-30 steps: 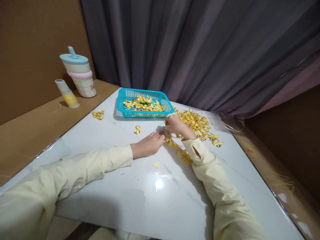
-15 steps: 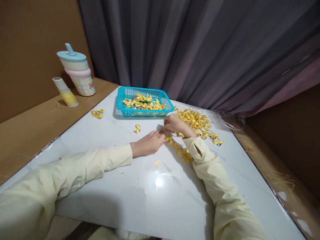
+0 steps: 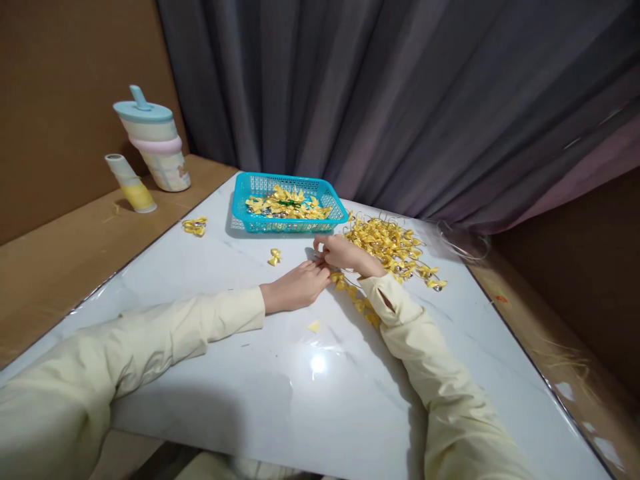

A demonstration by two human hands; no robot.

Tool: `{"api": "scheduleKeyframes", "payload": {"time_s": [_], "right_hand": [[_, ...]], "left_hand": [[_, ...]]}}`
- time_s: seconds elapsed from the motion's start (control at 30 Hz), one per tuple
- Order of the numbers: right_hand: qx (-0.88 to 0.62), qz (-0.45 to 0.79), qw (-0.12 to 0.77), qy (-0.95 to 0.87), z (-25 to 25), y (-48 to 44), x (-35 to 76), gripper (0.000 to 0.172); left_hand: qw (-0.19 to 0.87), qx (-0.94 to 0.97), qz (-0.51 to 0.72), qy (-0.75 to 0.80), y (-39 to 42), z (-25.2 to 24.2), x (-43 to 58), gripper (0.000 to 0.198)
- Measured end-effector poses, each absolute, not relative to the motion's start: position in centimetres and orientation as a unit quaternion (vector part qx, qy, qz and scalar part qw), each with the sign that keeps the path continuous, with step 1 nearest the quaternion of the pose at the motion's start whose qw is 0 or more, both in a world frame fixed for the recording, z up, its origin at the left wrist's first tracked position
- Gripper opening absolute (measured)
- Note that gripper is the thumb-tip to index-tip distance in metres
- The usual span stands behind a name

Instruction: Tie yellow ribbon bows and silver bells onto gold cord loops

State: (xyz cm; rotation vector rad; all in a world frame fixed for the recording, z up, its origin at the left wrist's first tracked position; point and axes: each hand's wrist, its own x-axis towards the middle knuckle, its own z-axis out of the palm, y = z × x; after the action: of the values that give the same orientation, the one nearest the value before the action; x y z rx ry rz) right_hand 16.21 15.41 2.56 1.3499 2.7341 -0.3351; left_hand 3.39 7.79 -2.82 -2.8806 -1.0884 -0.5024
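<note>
My left hand (image 3: 299, 287) lies low over the table with its fingers drawn together, fingertips meeting those of my right hand. Bent over it from the right, my right hand (image 3: 343, 255) has thumb and fingers curled in a pinch. Whatever small thing sits between the fingertips is too small and hidden to name. A row of yellow ribbon bows (image 3: 359, 304) trails from below the hands towards my right sleeve. Beyond the right wrist lies a pile of yellow bows (image 3: 385, 240) with silver bells and thin wire or cord loops. One single bow (image 3: 275, 257) lies left of the hands.
A blue plastic basket (image 3: 290, 228) holding bows and bells stands behind the hands. A few bows (image 3: 195, 227) lie at the table's left edge. Further left are a lidded cup (image 3: 160, 150) and a spool-like tube (image 3: 133, 187). A yellow scrap (image 3: 313, 326) lies in front.
My right hand has shifted a little to the left, over my left fingertips. My left hand has stayed nearly in place.
</note>
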Motion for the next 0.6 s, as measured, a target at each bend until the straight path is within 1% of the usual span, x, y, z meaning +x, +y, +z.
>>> {"api": "scheduleKeyframes", "payload": {"time_s": [0.13, 0.3, 0.4, 0.5, 0.6], "right_hand": [[0.438, -0.095, 0.037, 0.893, 1.9, 15.8, 16.3, 0.020], [0.442, -0.083, 0.039, 0.892, 1.8, 15.6, 16.0, 0.017], [0.468, -0.081, 0.034, 0.879, 1.7, 15.2, 15.6, 0.020], [0.501, -0.092, 0.006, 0.861, 1.4, 15.1, 15.2, 0.022], [0.524, -0.128, -0.053, 0.840, 0.9, 15.2, 15.2, 0.020]], "left_hand": [[0.016, -0.922, -0.162, -0.351, 7.8, -2.9, 3.4, 0.028], [0.034, -0.929, -0.135, -0.342, 7.8, -2.8, 3.3, 0.030], [0.050, -0.933, -0.130, -0.332, 7.8, -2.9, 3.2, 0.030], [0.045, -0.929, -0.142, -0.339, 7.9, -3.0, 3.2, 0.030], [0.024, -0.924, -0.158, -0.347, 7.9, -2.9, 3.3, 0.029]]}}
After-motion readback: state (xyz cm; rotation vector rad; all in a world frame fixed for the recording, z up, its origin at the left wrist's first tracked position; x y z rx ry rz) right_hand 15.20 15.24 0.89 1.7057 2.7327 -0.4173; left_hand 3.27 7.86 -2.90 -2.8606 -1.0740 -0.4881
